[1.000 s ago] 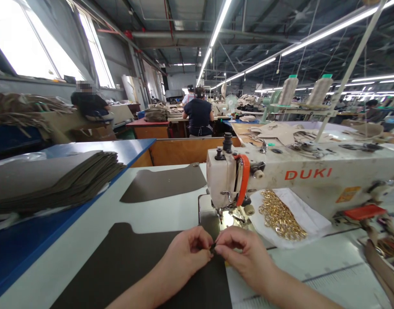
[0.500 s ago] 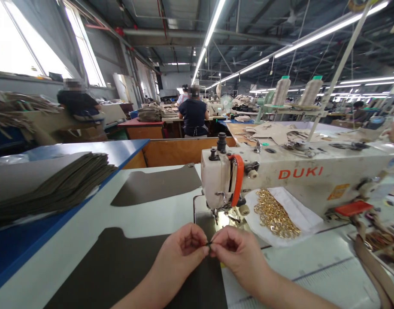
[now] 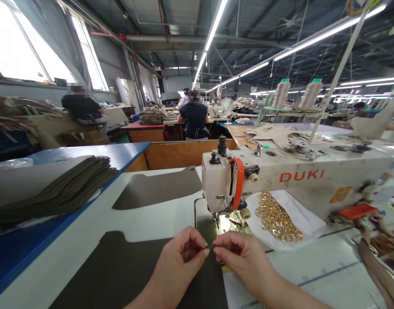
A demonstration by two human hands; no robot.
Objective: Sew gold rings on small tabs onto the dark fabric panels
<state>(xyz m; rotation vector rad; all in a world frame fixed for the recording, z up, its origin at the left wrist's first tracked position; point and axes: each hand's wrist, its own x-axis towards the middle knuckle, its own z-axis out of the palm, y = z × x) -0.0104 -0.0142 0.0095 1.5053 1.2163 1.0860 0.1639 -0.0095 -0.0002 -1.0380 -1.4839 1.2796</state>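
My left hand (image 3: 180, 262) and my right hand (image 3: 243, 259) meet in front of the sewing machine's needle area, each in a pinch. Between their fingertips is a small dark piece (image 3: 210, 246), too small to make out fully. Below them a dark olive panel (image 3: 119, 270) lies flat on the pale table, partly covered by my left hand and forearm. The white sewing machine (image 3: 268, 167) with an orange lever stands just beyond. Gold-coloured metal rings (image 3: 277, 219) lie heaped on a white cloth (image 3: 308, 216) to the right of the needle.
A second dark panel (image 3: 158, 186) lies behind, left of the machine head. A stack of dark panels (image 3: 65, 189) is on the blue-edged table at left. Brown straps (image 3: 377, 266) are at the right edge. Other people sit farther back.
The fingertips have parted slightly, showing more of the small dark piece between them. The view has shifted a little.
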